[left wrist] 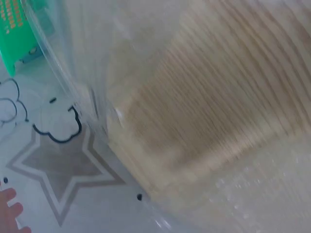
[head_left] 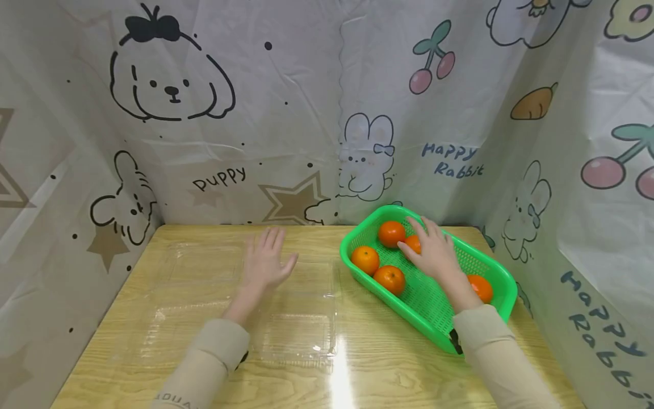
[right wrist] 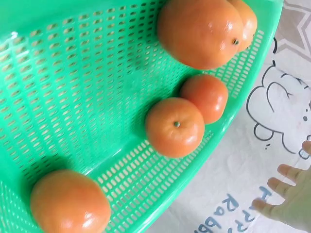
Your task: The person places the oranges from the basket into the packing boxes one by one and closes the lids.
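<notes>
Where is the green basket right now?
In the head view, the green basket sits on the right side of the wood-grain table, right of the clear plastic containers, with the right hand over it.

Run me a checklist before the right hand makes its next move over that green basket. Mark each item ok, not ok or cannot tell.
1. Right hand free: ok, fingers spread, holding nothing.
2. Fruit available: ok, five orange fruits show in the green basket.
3. Fruit already gripped: not ok, none is in either hand.
4. Basket upright on the table: ok, open side up.
5. Clear plastic packaging free of fruit: ok, none shows in it.
6. Left hand touching the packaging: cannot tell; it is over it, but contact is unclear.
</notes>
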Tool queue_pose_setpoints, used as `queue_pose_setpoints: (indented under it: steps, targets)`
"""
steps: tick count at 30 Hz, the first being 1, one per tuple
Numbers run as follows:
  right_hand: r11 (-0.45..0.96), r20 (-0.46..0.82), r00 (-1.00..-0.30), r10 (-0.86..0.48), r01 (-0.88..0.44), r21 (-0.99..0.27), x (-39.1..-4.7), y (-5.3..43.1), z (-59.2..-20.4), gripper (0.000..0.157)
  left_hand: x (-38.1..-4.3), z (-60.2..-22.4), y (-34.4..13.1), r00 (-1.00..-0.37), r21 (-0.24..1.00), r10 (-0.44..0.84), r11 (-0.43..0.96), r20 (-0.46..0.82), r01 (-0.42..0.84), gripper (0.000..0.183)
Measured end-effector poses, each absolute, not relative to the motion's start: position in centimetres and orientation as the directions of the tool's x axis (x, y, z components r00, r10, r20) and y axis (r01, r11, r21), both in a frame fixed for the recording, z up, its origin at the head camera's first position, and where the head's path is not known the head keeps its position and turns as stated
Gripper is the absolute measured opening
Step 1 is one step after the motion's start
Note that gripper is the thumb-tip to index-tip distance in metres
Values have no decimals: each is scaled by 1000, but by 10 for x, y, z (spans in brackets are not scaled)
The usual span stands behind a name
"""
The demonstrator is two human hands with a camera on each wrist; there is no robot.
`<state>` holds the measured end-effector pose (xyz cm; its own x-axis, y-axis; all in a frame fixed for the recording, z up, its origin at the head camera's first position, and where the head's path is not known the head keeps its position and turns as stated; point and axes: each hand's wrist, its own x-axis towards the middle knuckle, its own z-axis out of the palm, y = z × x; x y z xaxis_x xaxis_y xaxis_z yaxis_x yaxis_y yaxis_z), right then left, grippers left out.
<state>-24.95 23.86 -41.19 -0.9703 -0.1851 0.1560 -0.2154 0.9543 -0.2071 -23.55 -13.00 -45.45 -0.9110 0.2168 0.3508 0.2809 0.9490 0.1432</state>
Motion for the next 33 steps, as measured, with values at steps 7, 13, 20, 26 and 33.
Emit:
queue_pose_setpoints:
  steps: [7, 13, 20, 26, 33]
  targets:
    - [948, 187, -961, -205, -242, -206, -249, 255, -413, 63, -228, -458, -108, -796, 121, 276, 910, 540, 398, 52]
    - [948, 189, -958, -216, -252, -193, -248, 276, -418, 59, -220, -463, -87, -750, 108, 318, 883, 580, 458, 47]
    - [949, 168, -963, -210, -242, -202, -244, 298, -419, 56, -211, -473, -58, -733, 142, 345, 847, 587, 512, 42]
    - [958, 164, -965, -203, -231, -171, -241, 313, -424, 56, -200, -479, -36, -759, 103, 384, 857, 526, 505, 42]
    - [974, 138, -977, -161, -180, -138, -242, 331, -430, 55, -189, -483, -10, -803, 87, 403, 870, 440, 485, 46]
